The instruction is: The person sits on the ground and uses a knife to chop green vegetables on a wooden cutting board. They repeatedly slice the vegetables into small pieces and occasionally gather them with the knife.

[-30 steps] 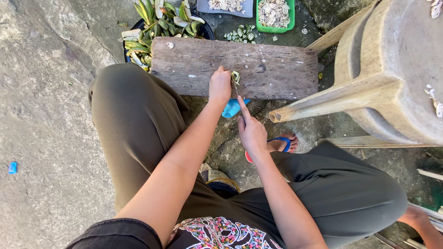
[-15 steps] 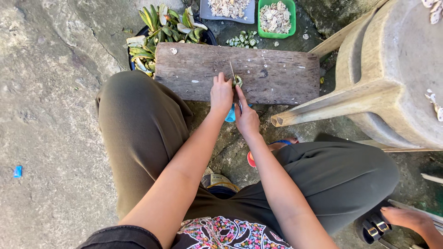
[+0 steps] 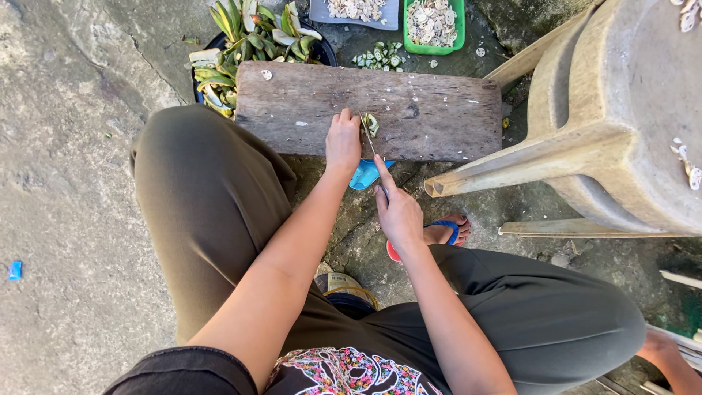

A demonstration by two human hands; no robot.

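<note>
My left hand rests on the near edge of a weathered wooden board, its fingers pressing a small green and pale piece onto the wood. My right hand sits just below the board and grips a thin knife, whose blade reaches up to the piece beside my left fingers. I am squatting, with both knees in dark trousers on either side of my arms.
A black basin of green peels stands behind the board. A green tray and a grey tray hold pale slices, with cut green bits between. An upturned plastic chair fills the right. Another person's hand shows at bottom right.
My right hand has drawn back from the board toward me with the knife. My left hand stays on the piece. The view has shifted slightly.
</note>
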